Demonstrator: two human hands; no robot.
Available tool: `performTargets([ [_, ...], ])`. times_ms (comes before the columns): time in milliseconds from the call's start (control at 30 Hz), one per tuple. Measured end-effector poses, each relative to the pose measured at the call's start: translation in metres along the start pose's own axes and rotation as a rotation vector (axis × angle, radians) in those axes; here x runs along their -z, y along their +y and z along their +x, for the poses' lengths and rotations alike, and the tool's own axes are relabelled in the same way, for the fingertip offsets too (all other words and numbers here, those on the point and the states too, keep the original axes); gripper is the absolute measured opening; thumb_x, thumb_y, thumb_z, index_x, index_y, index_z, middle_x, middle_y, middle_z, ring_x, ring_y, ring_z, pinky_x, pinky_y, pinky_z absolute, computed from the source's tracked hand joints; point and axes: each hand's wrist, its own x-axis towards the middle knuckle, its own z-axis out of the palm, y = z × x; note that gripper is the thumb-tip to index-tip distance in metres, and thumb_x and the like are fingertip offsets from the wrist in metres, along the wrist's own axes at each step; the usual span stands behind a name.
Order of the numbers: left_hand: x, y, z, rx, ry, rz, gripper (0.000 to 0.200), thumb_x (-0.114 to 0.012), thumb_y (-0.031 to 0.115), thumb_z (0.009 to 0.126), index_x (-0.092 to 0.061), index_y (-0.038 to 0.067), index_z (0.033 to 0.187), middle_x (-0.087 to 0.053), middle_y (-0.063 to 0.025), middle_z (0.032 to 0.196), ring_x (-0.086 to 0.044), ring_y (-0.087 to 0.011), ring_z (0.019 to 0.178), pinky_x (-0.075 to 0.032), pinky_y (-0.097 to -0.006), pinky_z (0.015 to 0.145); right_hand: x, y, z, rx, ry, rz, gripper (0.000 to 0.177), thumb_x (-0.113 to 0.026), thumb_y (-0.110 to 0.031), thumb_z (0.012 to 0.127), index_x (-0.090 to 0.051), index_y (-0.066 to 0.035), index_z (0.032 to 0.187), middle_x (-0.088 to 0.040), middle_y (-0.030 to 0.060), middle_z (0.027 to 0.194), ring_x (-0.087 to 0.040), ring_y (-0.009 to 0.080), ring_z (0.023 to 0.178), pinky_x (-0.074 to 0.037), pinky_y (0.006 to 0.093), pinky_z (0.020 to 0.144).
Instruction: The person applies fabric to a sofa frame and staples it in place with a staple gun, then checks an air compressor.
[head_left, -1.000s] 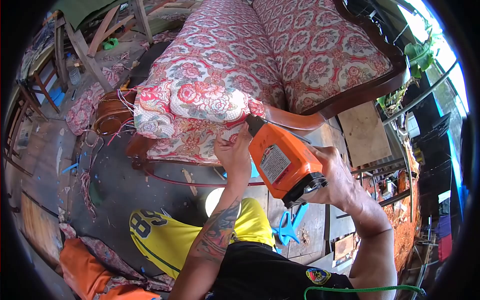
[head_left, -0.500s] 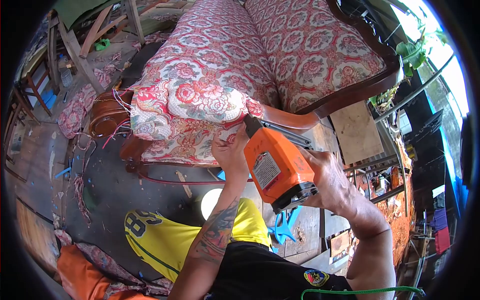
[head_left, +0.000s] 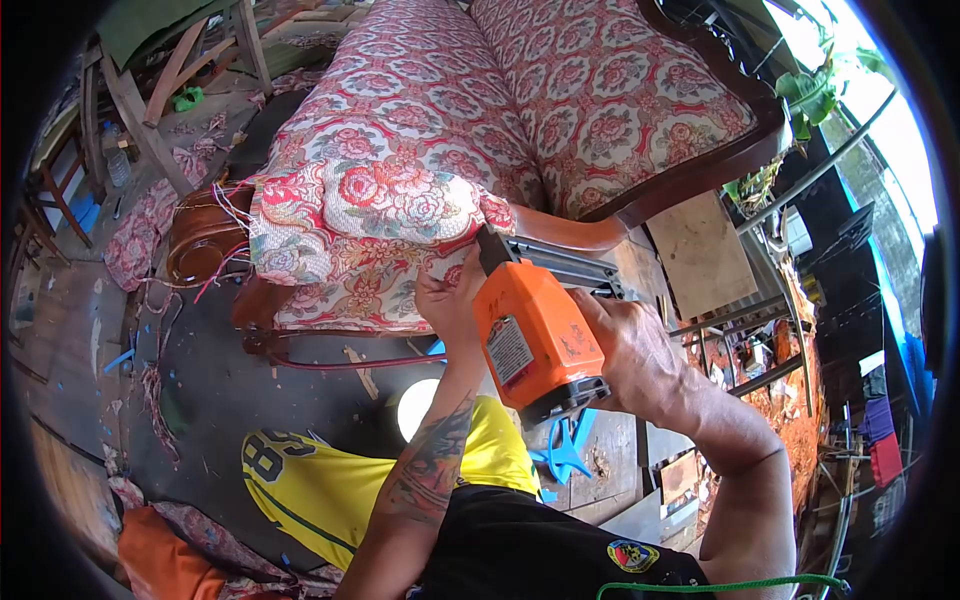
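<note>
My right hand (head_left: pixel 640 355) is closed around the handle of an orange staple gun (head_left: pixel 535 335). The gun's dark nose touches or nearly touches the underside of a padded armrest (head_left: pixel 400 205) covered in floral fabric, near its front end by the curved wooden arm (head_left: pixel 570 230). Just left of the nose, my left hand (head_left: pixel 450 295) is at the fabric below the armrest pad, thumb bent against it; its other fingers are partly hidden by the gun. Loose threads (head_left: pixel 235 215) hang from the pad's left end, beside a carved wooden scroll (head_left: pixel 205 240).
The long floral sofa seat (head_left: pixel 400 110) and backrest (head_left: pixel 610 100) stretch away ahead. A blue plastic object (head_left: pixel 562 452) lies by my knee. Fabric scraps (head_left: pixel 150 240) lie at left, a plywood sheet (head_left: pixel 700 255) stands at right. A green cord (head_left: pixel 720 583) crosses near my right arm.
The whole view has shifted slightly, so the sofa sits a little further left. The staple gun has tilted a little, and its nose remains at the armrest's underside.
</note>
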Motion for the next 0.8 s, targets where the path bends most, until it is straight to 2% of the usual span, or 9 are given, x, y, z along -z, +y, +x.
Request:
performTargets([
  [67,0.004,-0.004,0.003,-0.009,0.01,0.04,0.017,-0.069,-0.005,0.085,-0.061,0.002,0.098,-0.068,-0.0053,0.093,-0.064,-0.0093,0.075,-0.054,-0.0255,0.064,-0.004,0.003,-0.001,0.034,0.058,-0.029,0.068,-0.081,-0.029,0.066,-0.049,-0.003,0.121,-0.067,0.0195,0.085,-0.067,0.0406,0.078,-0.053,0.0481,0.068],
  [167,0.013,-0.009,0.01,-0.015,-0.023,0.094,0.015,-0.069,-0.004,0.086,-0.062,0.001,0.098,-0.069,-0.0054,0.092,-0.064,-0.0091,0.075,-0.054,-0.0256,0.065,-0.009,0.002,-0.002,0.024,0.082,-0.037,0.067,-0.08,-0.029,0.068,-0.049,-0.002,0.121,-0.067,0.0198,0.084,-0.066,0.041,0.077,-0.052,0.0486,0.067],
  [333,0.028,-0.018,0.013,-0.108,-0.015,0.258,0.011,-0.071,0.0,0.086,-0.065,0.001,0.096,-0.069,-0.0053,0.09,-0.063,-0.0087,0.072,-0.053,-0.025,0.064,-0.018,0.005,-0.003,0.072,0.214,-0.005,0.049,-0.074,-0.031,0.072,-0.055,0.0,0.105,-0.066,0.022,0.077,-0.066,0.0406,0.074,-0.051,0.0489,0.067],
  [433,0.02,-0.01,0.016,-0.172,0.025,0.399,0.011,-0.072,0.006,0.087,-0.067,0.001,0.095,-0.07,-0.0056,0.089,-0.064,-0.0097,0.071,-0.053,-0.0255,0.063,-0.012,0.003,-0.004,0.043,0.176,-0.044,0.047,-0.073,-0.028,0.073,-0.054,0.0,0.105,-0.066,0.0211,0.074,-0.066,0.0407,0.073,-0.051,0.0491,0.067],
  [500,0.013,-0.007,0.013,-0.003,-0.059,0.208,0.009,-0.071,0.008,0.088,-0.066,0.003,0.094,-0.07,-0.0046,0.087,-0.065,-0.01,0.069,-0.053,-0.0256,0.061,-0.01,0.002,-0.004,0.026,0.181,-0.013,0.046,-0.072,-0.027,0.073,-0.054,0.0,0.105,-0.066,0.0209,0.073,-0.066,0.0409,0.072,-0.051,0.0488,0.067],
  [567,0.007,-0.002,0.002,0.04,-0.094,0.091,0.009,-0.071,0.009,0.089,-0.066,0.003,0.094,-0.07,-0.004,0.085,-0.065,-0.0096,0.067,-0.052,-0.0251,0.06,-0.012,0.005,-0.005,0.082,0.205,0.006,0.045,-0.071,-0.027,0.073,-0.054,0.0,0.105,-0.067,0.0214,0.075,-0.067,0.0405,0.072,-0.051,0.0489,0.067],
  [633,0.009,-0.004,0.003,0.0,-0.084,0.078,0.01,-0.071,0.008,0.088,-0.066,0.003,0.094,-0.07,-0.0044,0.086,-0.065,-0.0095,0.068,-0.052,-0.0251,0.061,-0.012,0.007,-0.005,0.102,0.2,0.02,0.045,-0.071,-0.026,0.073,-0.054,-0.001,0.106,-0.067,0.0218,0.075,-0.067,0.04,0.073,-0.051,0.049,0.067],
  [700,0.012,-0.006,0.008,-0.021,-0.071,0.117,0.01,-0.072,0.008,0.088,-0.066,0.003,0.094,-0.07,-0.0045,0.087,-0.065,-0.0095,0.07,-0.052,-0.025,0.063,-0.009,0.003,-0.004,0.026,0.136,0.001,0.046,-0.071,-0.025,0.073,-0.054,-0.002,0.109,-0.067,0.0218,0.077,-0.067,0.0399,0.074,-0.052,0.0487,0.068],
  [800,0.015,-0.007,0.012,-0.031,-0.06,0.159,0.012,-0.073,0.008,0.087,-0.066,0.002,0.094,-0.07,-0.0046,0.089,-0.064,-0.0095,0.073,-0.052,-0.025,0.067,-0.018,0.008,-0.004,0.072,0.218,0.021,0.05,-0.072,-0.023,0.073,-0.054,-0.001,0.114,-0.068,0.0222,0.081,-0.068,0.0392,0.074,-0.053,0.0473,0.068],
])
